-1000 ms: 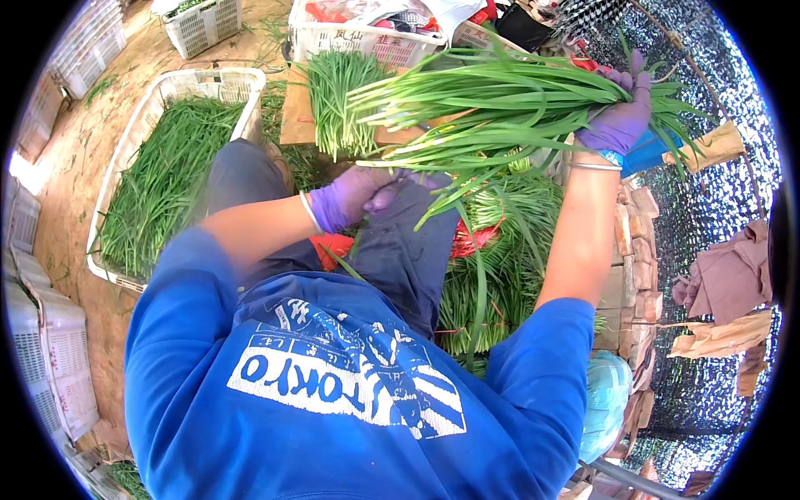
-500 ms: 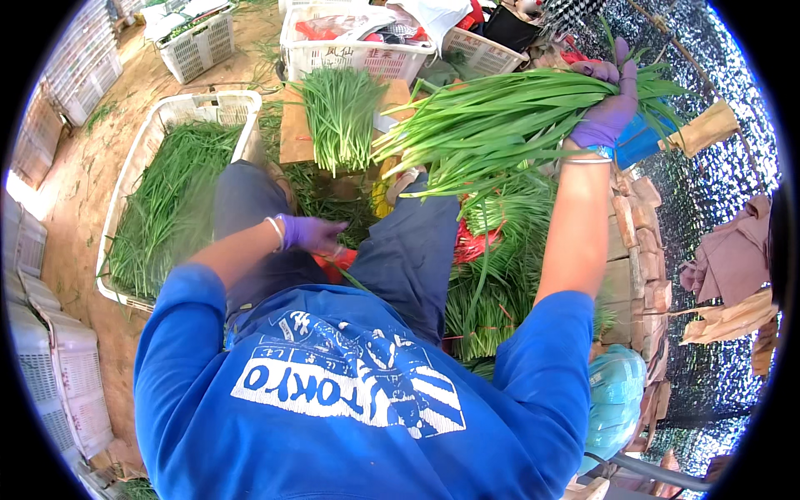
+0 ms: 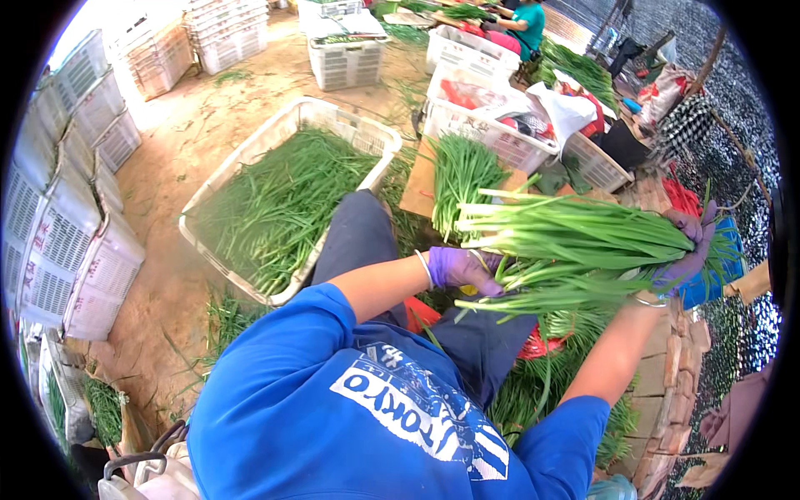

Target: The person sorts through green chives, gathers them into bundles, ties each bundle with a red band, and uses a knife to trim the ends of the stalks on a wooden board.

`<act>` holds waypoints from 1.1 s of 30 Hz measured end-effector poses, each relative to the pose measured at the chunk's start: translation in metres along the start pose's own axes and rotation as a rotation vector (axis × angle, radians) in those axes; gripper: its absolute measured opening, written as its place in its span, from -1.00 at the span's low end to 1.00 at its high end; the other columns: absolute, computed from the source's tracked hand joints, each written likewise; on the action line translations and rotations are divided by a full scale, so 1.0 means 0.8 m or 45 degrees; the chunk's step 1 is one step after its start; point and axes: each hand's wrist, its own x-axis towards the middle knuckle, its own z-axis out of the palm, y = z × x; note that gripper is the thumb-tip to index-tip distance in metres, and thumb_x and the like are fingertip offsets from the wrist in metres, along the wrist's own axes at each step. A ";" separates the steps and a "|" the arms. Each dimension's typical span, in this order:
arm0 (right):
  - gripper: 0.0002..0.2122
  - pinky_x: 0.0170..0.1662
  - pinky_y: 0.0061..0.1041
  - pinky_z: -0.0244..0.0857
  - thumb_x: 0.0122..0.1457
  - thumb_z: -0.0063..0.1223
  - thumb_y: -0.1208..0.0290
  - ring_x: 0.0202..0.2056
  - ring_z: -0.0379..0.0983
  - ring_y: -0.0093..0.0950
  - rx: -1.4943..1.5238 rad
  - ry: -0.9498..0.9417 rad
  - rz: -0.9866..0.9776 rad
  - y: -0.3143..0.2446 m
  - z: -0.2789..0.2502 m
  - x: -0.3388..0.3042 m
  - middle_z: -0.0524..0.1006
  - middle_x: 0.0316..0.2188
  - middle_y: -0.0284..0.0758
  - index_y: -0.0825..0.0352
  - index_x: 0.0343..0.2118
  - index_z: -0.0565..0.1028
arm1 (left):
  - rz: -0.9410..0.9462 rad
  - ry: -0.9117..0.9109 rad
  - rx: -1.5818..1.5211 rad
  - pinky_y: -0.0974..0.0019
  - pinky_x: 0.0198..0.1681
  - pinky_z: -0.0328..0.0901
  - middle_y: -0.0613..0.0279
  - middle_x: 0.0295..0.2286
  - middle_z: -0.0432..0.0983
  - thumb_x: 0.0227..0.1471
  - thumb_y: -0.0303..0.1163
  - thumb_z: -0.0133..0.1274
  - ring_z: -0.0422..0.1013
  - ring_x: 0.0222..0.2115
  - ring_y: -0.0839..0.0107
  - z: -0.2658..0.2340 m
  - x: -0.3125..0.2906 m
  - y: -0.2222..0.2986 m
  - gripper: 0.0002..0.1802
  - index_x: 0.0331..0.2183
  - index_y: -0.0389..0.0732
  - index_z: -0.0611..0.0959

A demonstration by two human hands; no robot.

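Note:
A large bunch of garlic chives (image 3: 583, 237) lies across in front of me, pale stalk ends to the left and leaf tips to the right. My right hand (image 3: 687, 246), in a purple glove, is closed round its leafy end. At the stalk ends, my left hand (image 3: 462, 271), gloved alike, has its fingers drawn together on a few stalks, partly hidden by them. Just beyond, a smaller bunch of chives (image 3: 467, 179) rests on a wooden board (image 3: 419, 187). More bundled chives (image 3: 546, 392) with red ties lie below my right forearm.
To my left stands a white plastic crate (image 3: 193, 218) of loose chives. Crates with bags (image 3: 492, 129) sit beyond the board. Stacked crates (image 3: 71, 242) line the far left. A brick edging (image 3: 679, 400) runs along the right. Another person (image 3: 525, 29) sits at the back.
My left hand has moved from my lap up to the stalk ends. The bunch in my right hand has come lower and nearer. My view has turned left.

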 end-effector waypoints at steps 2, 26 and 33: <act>-0.69 -0.40 -0.63 0.07 0.19 -0.30 0.32 -0.63 -0.02 -0.71 0.046 -0.164 0.091 0.016 -0.001 -0.001 -0.01 -0.72 -0.62 0.31 -0.05 0.29 | 0.116 0.252 0.774 0.29 0.01 0.07 0.15 -0.08 0.29 -0.12 -0.20 0.06 0.20 -0.06 0.36 -0.017 -0.003 0.007 -0.44 -0.08 -0.27 0.38; -0.73 -0.60 -0.61 0.15 0.01 0.00 0.37 -0.71 0.26 -0.61 -1.071 0.328 -0.408 0.055 0.009 0.084 0.34 -0.76 -0.46 0.39 -0.23 0.41 | -0.350 0.042 1.809 0.14 -0.03 0.12 0.03 0.02 0.11 -0.38 -0.18 0.20 0.18 -0.05 0.07 -0.013 -0.055 0.038 -0.04 0.08 -0.13 0.12; -0.82 -0.60 -0.58 0.22 -0.03 0.02 0.41 -0.67 0.33 -0.57 -1.072 0.479 -0.292 0.111 0.045 0.055 0.45 -0.61 -0.34 0.39 -0.40 0.40 | 0.553 -0.014 1.829 0.08 -0.06 0.14 0.16 -0.16 0.33 -0.29 -0.16 0.13 0.24 -0.10 0.20 0.053 0.045 0.017 -0.38 -0.09 -0.06 0.40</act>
